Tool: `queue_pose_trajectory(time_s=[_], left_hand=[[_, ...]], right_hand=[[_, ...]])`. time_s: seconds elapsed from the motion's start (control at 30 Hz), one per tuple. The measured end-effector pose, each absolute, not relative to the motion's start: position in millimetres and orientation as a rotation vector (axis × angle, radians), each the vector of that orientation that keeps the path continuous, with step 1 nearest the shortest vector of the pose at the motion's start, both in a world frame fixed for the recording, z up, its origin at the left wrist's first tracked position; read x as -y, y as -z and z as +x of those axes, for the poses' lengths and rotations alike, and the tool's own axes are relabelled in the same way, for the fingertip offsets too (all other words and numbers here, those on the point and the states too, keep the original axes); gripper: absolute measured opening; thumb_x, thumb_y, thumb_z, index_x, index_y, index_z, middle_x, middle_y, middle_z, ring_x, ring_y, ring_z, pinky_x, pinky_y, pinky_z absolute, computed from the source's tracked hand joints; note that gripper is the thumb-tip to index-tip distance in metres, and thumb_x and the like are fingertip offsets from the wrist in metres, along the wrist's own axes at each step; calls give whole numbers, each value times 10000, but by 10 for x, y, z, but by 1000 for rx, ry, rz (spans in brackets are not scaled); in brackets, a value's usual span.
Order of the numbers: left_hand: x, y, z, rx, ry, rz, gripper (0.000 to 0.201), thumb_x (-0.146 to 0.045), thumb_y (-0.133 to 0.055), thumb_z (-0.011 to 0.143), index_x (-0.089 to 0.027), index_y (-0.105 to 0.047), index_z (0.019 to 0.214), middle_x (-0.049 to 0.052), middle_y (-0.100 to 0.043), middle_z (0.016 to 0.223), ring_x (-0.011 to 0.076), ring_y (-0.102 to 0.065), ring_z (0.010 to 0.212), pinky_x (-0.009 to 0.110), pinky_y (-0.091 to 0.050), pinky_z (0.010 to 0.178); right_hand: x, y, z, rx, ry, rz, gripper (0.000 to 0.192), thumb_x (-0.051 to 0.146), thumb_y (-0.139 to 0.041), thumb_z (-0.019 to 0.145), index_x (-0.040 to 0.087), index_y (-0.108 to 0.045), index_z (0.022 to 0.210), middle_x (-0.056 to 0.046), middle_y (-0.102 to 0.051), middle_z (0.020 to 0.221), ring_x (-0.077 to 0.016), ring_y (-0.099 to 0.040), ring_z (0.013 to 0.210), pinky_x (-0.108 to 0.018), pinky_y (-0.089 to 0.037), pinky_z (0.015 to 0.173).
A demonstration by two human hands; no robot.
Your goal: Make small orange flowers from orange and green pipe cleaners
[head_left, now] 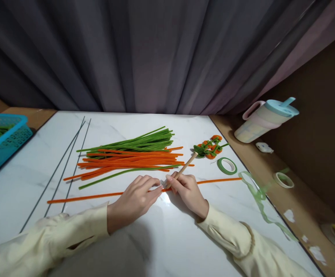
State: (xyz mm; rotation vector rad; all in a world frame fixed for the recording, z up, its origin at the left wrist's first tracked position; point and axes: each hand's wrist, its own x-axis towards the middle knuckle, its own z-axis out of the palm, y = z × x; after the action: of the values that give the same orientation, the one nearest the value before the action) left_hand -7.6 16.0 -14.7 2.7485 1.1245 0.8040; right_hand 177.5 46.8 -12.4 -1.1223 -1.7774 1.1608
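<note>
Cream sleeves are reaching in from the near edge over the white marble table [161,246], and everything else is placed here from the long orange pipe cleaner [83,197] lying across that table.

At the middle of this pipe cleaner, the left hand [134,200] is resting palm down, its fingertips pressing on the orange strand; it is pinching or pinning it rather than closing into a fist. Just beside it, the right hand [188,191] is gripping the near end of a wooden stick [185,168], fingers curled firmly around it right where the stick is crossing the strand. The stick is slanting away beyond the pipe cleaner, its far end touching a small orange and green twisted piece [209,148].

Beyond the pipe cleaner's middle, a bundle of orange pipe cleaners [129,161] is lying flat, with a bundle of green ones [138,143] just behind it. Crossing the pipe cleaner's left part, thin dark wires [69,161] are running away from the camera. Near its right end, a roll of green tape [226,165] is lying flat, and a loose green ribbon [260,200] is trailing off the table edge.

Farther off, well beyond the left end, a blue basket [2,144] is sitting; well beyond the right end, a lidded pitcher [264,119] is standing before grey curtains [144,54].
</note>
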Motion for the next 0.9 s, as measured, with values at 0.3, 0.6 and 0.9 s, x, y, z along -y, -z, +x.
queue_pose_trajectory(time_s=[0.3,0.6,0.9], left_hand=[[-165,165,-61,-1083,-828,2876,235,-89,-393,908,-117,-586,778,38,-516,686,163,-443,656,301,-360,602],[-134,117,-34,-1023,-729,3162,190,-68,-449,853,-114,-566,711,58,-541,689,186,-450,649,329,-318,561],[-111,132,-30,-1042,-725,3175,169,-49,-449,854,-98,-561,737,64,-549,692,190,-480,663,336,-323,555]], right_hand=[[-436,71,1705,1715,-1149,-1111,406,414,-493,885,180,-506,554,11,-494,491,-118,-460,496,-251,-385,535],[-462,94,1660,1685,-1227,-1200,423,454,-498,865,182,-479,543,21,-475,455,-120,-458,483,-253,-381,524],[-464,93,1661,1741,-1240,-1195,417,449,-485,882,174,-510,570,29,-461,451,-110,-439,478,-241,-368,512]])
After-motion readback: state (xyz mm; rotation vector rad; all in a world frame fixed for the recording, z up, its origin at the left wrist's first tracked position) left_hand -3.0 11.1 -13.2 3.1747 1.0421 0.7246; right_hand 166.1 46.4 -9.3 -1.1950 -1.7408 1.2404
